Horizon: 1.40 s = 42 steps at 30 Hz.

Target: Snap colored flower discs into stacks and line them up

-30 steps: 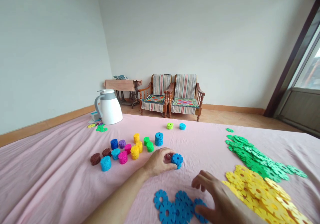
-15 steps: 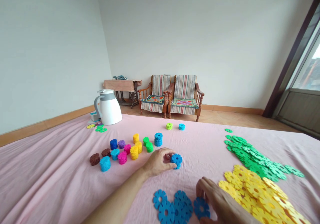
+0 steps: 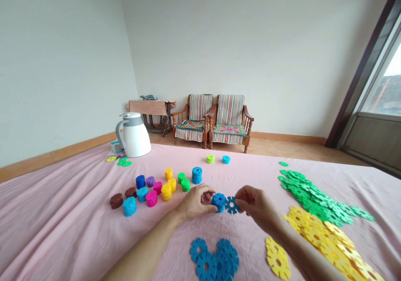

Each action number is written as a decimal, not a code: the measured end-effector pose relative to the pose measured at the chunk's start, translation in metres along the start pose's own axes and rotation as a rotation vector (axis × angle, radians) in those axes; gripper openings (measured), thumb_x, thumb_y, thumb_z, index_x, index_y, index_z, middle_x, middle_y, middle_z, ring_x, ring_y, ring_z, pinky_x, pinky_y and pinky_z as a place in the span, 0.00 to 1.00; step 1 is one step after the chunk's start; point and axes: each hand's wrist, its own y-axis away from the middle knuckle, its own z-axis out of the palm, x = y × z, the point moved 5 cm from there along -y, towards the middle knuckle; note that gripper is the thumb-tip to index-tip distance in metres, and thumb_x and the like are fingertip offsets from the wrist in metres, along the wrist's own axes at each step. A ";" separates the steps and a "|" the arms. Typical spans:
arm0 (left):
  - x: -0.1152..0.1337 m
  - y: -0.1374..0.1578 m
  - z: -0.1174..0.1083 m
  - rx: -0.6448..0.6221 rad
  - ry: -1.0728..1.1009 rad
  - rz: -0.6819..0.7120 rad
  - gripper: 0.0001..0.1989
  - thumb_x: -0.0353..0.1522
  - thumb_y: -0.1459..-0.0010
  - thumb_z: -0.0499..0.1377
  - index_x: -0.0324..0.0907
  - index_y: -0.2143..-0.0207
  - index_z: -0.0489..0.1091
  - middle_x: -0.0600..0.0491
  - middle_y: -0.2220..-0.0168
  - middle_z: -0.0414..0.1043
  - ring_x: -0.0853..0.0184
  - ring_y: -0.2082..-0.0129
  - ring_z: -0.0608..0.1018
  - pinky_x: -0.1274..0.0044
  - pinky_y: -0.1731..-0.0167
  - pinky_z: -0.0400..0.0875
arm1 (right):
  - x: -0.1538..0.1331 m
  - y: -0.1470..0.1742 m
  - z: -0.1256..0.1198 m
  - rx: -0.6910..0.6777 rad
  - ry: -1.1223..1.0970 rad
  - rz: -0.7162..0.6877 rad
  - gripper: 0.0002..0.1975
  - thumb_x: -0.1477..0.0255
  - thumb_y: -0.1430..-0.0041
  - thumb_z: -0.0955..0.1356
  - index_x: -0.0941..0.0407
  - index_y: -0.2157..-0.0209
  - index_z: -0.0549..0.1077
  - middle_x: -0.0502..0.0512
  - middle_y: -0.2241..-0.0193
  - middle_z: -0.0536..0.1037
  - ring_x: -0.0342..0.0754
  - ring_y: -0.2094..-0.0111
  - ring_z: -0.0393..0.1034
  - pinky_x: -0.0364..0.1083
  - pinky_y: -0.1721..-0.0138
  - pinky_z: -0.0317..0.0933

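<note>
My left hand (image 3: 197,203) curls its thumb and fingers around a short stack of blue notched discs (image 3: 219,202) standing on the pink cloth. Pinched between the fingertips of my right hand (image 3: 253,201) is a single blue snowflake disc (image 3: 232,205), tilted up just right of that stack. Below the hands lies a loose group of blue discs (image 3: 206,264), flat and overlapping. To the left of my left hand stand several small stacks, among them a yellow stack (image 3: 166,192), a magenta stack (image 3: 151,198) and a light blue stack (image 3: 129,206).
Heaps of yellow discs (image 3: 326,239) and green discs (image 3: 313,195) spread over the right side. A white jug (image 3: 135,136) stands at the far left. A lime stack (image 3: 210,159) and a small blue stack (image 3: 226,159) sit near the far edge. Two armchairs (image 3: 230,109) are beyond.
My right hand has lifted one blue disc from beside the loose group and carried it up and left to the stack. My left hand stays around the stack.
</note>
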 end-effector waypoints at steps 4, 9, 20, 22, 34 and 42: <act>-0.008 0.000 -0.001 -0.015 0.034 -0.036 0.18 0.38 0.56 0.64 0.38 0.63 0.71 0.53 0.69 0.69 0.70 0.73 0.70 0.80 0.75 0.64 | 0.011 -0.029 0.011 0.117 -0.062 0.064 0.05 0.71 0.53 0.64 0.58 0.75 0.68 0.50 0.82 0.74 0.43 0.78 0.69 0.40 0.78 0.59; -0.011 0.000 -0.001 -0.015 0.056 -0.051 0.15 0.36 0.55 0.64 0.38 0.66 0.70 0.54 0.72 0.68 0.71 0.74 0.69 0.81 0.76 0.63 | 0.021 -0.040 0.029 0.094 -0.078 0.067 0.03 0.72 0.55 0.65 0.58 0.76 0.68 0.50 0.83 0.74 0.44 0.79 0.70 0.40 0.79 0.59; -0.006 0.000 -0.003 -0.013 0.039 -0.050 0.12 0.33 0.56 0.63 0.38 0.68 0.67 0.57 0.74 0.66 0.73 0.76 0.67 0.83 0.77 0.61 | 0.026 -0.033 0.020 0.141 0.153 0.054 0.06 0.73 0.52 0.61 0.57 0.73 0.69 0.52 0.78 0.76 0.44 0.78 0.72 0.41 0.76 0.59; -0.001 0.001 -0.006 0.014 -0.022 0.001 0.09 0.30 0.56 0.61 0.39 0.71 0.64 0.57 0.74 0.64 0.75 0.78 0.65 0.83 0.79 0.59 | 0.024 -0.027 0.017 0.162 0.277 0.019 0.08 0.75 0.52 0.60 0.57 0.72 0.70 0.52 0.76 0.76 0.45 0.76 0.71 0.41 0.73 0.59; 0.016 0.004 -0.001 -0.035 -0.318 0.215 0.07 0.21 0.62 0.51 0.40 0.79 0.59 0.58 0.79 0.60 0.74 0.79 0.63 0.82 0.78 0.53 | 0.008 -0.008 0.033 0.096 0.714 -0.109 0.12 0.81 0.53 0.58 0.56 0.73 0.70 0.54 0.74 0.73 0.45 0.72 0.68 0.42 0.73 0.49; 0.018 0.005 0.000 -0.043 -0.370 0.239 0.07 0.21 0.60 0.51 0.40 0.77 0.62 0.57 0.78 0.61 0.73 0.77 0.65 0.82 0.77 0.56 | 0.004 -0.006 0.036 0.075 0.698 -0.115 0.12 0.82 0.52 0.58 0.56 0.72 0.70 0.54 0.73 0.73 0.45 0.71 0.68 0.41 0.72 0.49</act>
